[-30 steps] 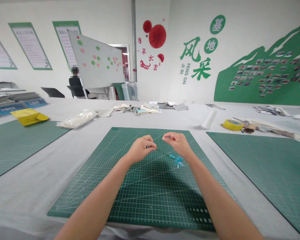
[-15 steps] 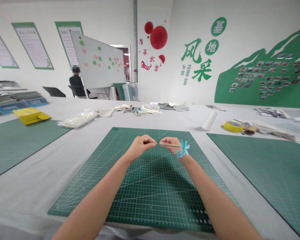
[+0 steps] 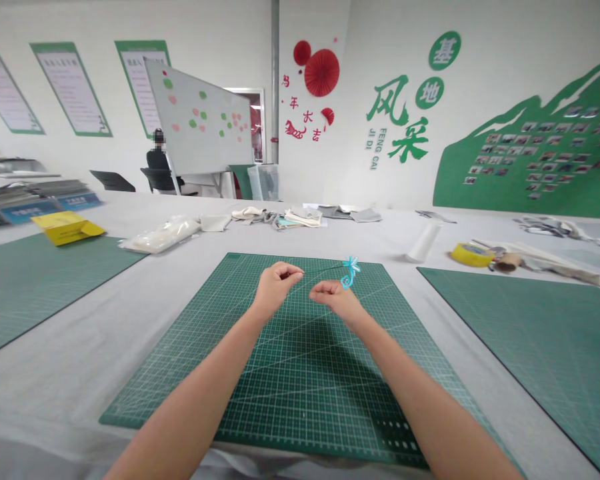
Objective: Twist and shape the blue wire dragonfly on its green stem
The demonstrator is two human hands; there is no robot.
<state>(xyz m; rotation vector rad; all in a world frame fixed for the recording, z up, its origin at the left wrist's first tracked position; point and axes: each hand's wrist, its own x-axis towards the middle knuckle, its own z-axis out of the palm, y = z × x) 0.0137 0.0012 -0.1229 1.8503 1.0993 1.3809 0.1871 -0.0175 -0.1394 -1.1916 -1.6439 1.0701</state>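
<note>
A light blue artificial flower (image 3: pixel 351 263) with a curled blue tail sits at the right end of a thin dark stem (image 3: pixel 325 269). My left hand (image 3: pixel 275 287) pinches the stem's other end between thumb and fingertips, so the flower points to the right. Just below the stem, my right hand (image 3: pixel 334 297) is closed with its fingertips together, apart from the stem. Whether something small is between those fingertips I cannot make out. Both hands hover over a green cutting mat (image 3: pixel 290 373) printed with a grid.
More cutting mats lie left (image 3: pixel 45 287) and right (image 3: pixel 520 333). Farther back are a yellow packet (image 3: pixel 67 228), a plastic-wrapped bundle (image 3: pixel 163 235), cloth scraps (image 3: pixel 305 217), a white roll (image 3: pixel 424 241) and yellow tape (image 3: pixel 473 254). A person (image 3: pixel 157 157) sits near a whiteboard (image 3: pixel 200 120).
My right hand has let go of the stem and dropped slightly below it. The flower has shifted up and left, held by my left hand alone. The view has turned slightly.
</note>
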